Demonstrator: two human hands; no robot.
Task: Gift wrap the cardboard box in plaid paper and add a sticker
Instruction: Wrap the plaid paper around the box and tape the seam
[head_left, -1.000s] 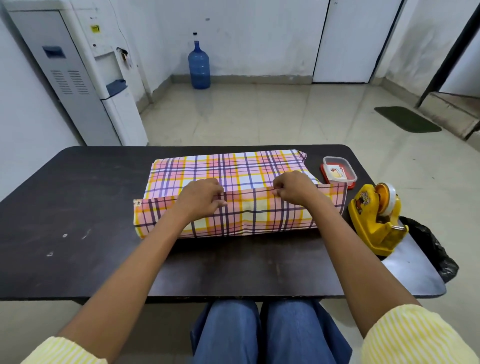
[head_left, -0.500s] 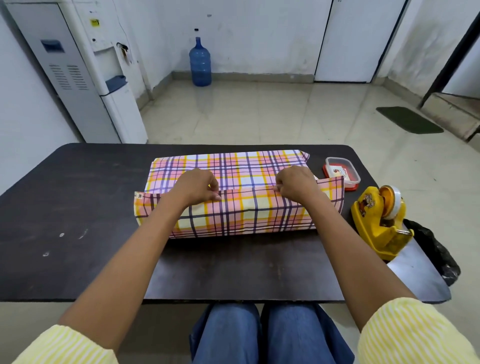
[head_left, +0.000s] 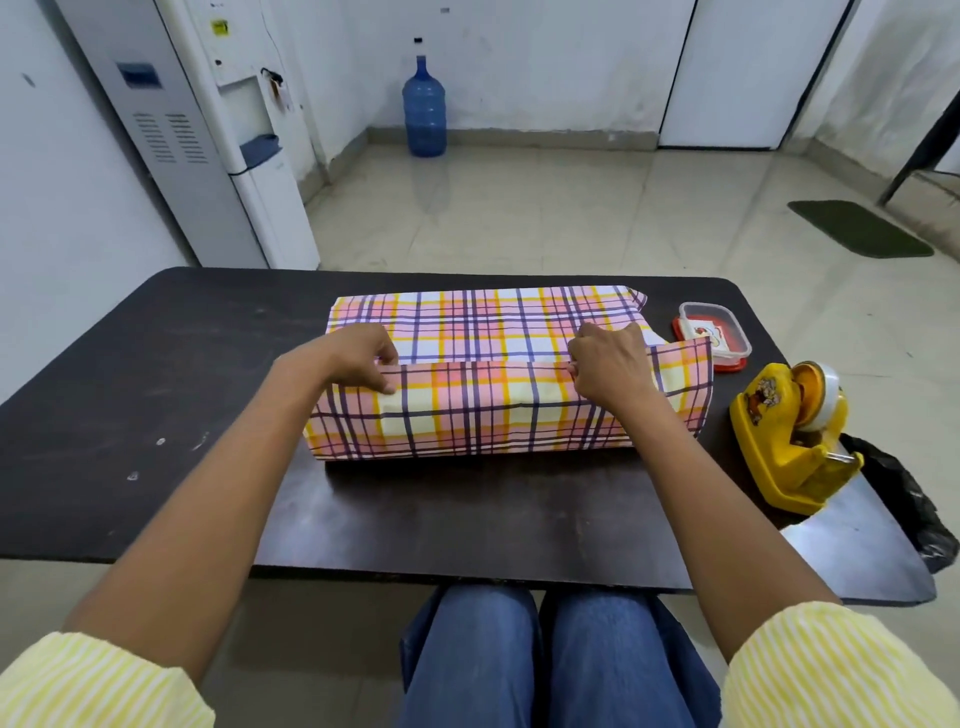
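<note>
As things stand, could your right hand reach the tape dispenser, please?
Probably yes. The tape dispenser stands on the table just right of the right hand, with only the loose end flap of the paper between them. That hand pinches the paper's fold, though, so it would have to let go first.

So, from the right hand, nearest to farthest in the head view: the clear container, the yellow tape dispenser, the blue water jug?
1. Small clear plastic container with red base, just right of the right hand.
2. Yellow plastic tape dispenser, farther right, nearer the person.
3. Large blue water jug, far back across the room.
</note>
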